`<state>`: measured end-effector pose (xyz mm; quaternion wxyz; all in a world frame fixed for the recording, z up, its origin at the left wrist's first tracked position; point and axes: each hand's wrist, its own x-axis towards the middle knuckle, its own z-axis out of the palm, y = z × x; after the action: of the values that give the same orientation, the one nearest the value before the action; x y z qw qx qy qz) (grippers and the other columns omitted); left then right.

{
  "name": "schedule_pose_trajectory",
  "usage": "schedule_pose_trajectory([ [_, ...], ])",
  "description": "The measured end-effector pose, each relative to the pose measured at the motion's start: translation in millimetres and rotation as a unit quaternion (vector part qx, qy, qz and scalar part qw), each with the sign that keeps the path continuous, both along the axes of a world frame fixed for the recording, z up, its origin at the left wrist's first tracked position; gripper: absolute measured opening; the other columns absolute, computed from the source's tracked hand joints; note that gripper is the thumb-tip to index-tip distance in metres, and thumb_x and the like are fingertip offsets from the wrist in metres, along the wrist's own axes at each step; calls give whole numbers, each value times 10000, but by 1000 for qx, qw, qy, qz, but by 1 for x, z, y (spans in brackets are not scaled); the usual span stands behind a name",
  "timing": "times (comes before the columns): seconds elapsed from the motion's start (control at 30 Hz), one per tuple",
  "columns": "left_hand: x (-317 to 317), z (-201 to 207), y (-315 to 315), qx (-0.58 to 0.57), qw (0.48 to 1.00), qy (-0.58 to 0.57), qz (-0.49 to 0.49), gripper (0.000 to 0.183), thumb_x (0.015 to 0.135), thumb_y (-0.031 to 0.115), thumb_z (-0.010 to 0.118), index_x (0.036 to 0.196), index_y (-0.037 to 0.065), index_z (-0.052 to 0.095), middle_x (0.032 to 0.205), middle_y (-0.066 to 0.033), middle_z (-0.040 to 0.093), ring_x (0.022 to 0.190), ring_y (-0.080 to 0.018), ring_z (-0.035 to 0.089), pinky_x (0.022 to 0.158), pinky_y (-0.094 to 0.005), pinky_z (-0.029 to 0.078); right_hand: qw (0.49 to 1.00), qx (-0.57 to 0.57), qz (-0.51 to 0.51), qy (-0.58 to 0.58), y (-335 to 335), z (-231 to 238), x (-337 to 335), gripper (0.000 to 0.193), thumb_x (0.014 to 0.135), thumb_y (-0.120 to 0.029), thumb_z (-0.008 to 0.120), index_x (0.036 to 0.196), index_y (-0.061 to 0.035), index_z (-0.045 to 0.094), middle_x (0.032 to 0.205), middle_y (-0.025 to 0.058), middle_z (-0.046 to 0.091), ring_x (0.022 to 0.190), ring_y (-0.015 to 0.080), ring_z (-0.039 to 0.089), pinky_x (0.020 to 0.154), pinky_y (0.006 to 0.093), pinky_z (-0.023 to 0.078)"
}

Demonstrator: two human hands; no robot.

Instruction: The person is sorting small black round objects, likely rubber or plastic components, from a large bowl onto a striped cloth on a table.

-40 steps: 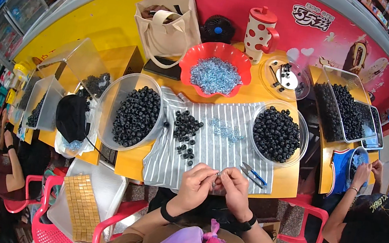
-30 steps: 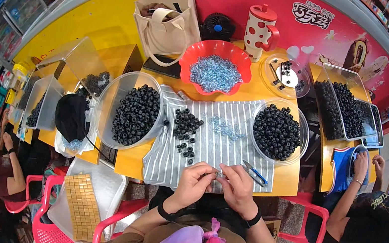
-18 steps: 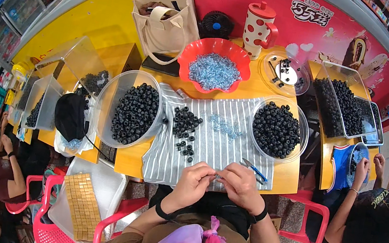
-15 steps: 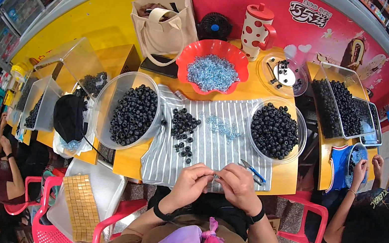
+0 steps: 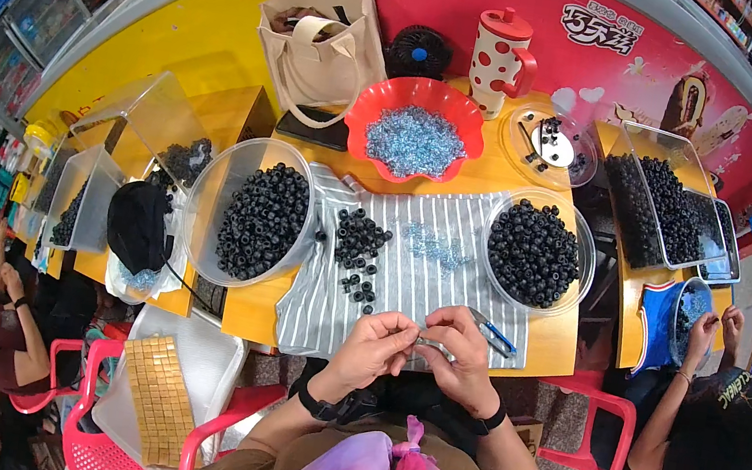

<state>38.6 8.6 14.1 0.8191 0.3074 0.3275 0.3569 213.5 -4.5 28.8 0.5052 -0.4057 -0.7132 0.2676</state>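
Near the front edge of the table, my left hand (image 5: 371, 343) and my right hand (image 5: 460, 355) meet, each with its fingers pinched together. Something small and pale shows between the fingertips, too small to name. Under and beyond them lies a grey-and-white striped cloth (image 5: 414, 304). On it are a loose group of black ring-like pieces (image 5: 359, 240) and a scatter of clear bluish beads (image 5: 433, 246). Blue-handled thread snips (image 5: 498, 339) rest just right of my right hand. Round clear tubs of black pieces stand on the left (image 5: 261, 223) and right (image 5: 533, 257).
A red scalloped bowl (image 5: 476, 125) of bluish beads stands beyond the cloth, near a canvas bag (image 5: 326, 48), a black fan (image 5: 418, 50) and a red-spotted cup (image 5: 497, 63). Clear bins (image 5: 671, 211) are on the right table. A person (image 5: 698, 419) sits there; another (image 5: 7, 331) sits at left.
My hands have lifted slightly, and the right fingertips have shifted upward, showing more of the small pale thing between them. The whole view has shifted a little.
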Motion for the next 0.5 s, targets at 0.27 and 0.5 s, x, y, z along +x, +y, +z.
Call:
schedule_pose_trajectory([
  [0.27, -2, 3, -3, 14, 1000, 20, 17, 133, 962, 146, 567, 949, 20, 608, 710, -3, 575, 492, -48, 511, 410, -167, 338, 1000, 0, -9, -8, 0, 5, -2, 239, 687, 47, 697, 909, -24, 643, 937, 130, 578, 796, 265, 600, 676, 335, 494],
  [0.5, 5, 5, -10, 208, 952, 214, 64, 172, 972, 158, 543, 879, 21, 590, 692, 7, 547, 509, -36, 486, 453, -189, 377, 997, 25, -18, -73, 0, 5, -2, 226, 661, 50, 673, 869, -11, 607, 929, 129, 583, 791, 303, 584, 670, 375, 476],
])
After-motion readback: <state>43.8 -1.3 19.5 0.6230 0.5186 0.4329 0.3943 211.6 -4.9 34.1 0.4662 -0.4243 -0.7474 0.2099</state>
